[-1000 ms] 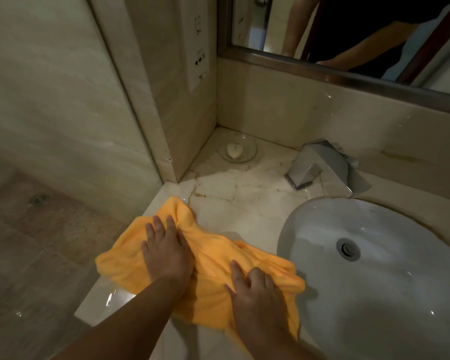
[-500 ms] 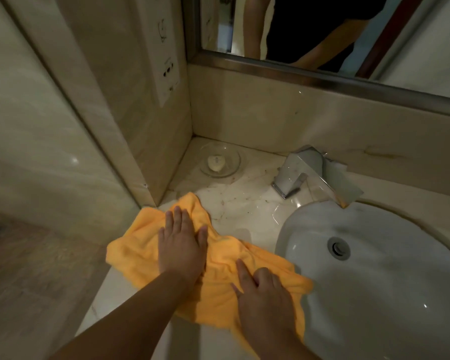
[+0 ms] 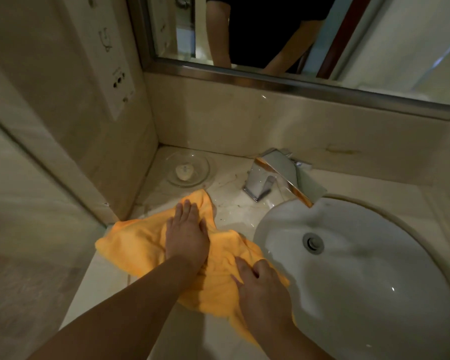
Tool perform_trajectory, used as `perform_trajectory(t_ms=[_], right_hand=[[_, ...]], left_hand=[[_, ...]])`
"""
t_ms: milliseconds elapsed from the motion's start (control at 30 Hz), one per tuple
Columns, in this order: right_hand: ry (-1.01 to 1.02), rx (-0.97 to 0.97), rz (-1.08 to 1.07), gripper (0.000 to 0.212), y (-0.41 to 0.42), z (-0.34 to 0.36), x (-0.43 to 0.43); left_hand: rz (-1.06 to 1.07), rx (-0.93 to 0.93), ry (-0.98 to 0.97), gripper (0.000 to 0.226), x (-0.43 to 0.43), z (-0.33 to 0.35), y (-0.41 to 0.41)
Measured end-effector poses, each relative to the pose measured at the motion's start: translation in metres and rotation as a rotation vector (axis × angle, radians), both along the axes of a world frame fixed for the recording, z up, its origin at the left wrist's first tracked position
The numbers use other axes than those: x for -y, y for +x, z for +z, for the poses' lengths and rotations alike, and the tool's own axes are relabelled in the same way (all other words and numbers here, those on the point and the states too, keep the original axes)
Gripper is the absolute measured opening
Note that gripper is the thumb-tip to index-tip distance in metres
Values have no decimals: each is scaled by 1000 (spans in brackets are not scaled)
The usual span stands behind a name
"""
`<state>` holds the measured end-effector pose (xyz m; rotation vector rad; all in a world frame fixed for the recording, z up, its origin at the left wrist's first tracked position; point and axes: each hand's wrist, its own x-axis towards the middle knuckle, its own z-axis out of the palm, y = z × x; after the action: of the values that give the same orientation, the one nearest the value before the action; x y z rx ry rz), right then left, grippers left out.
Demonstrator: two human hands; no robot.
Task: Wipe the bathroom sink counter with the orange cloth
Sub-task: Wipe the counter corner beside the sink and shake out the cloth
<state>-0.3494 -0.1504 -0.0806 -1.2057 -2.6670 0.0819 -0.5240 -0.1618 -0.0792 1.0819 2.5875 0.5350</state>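
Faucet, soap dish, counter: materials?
Faucet: polished chrome-look metal, mirror reflections. Soap dish: clear glass, possibly plastic; counter shows through. Counter: glossy cream stone, probably marble, brown veins. Orange cloth: fuzzy, likely microfibre.

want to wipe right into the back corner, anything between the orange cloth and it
Yes: a clear glass soap dish holding a pale soap bar sits in that corner, just beyond the orange cloth tip under the left hand.
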Motion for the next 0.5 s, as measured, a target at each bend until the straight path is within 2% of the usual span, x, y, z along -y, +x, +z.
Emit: perform_trajectory(t_ms=[500], right_hand=[[-36,-32,-113,43,64,27,-12]], left_hand=[[-232,16,5,48,-56,0,76]])
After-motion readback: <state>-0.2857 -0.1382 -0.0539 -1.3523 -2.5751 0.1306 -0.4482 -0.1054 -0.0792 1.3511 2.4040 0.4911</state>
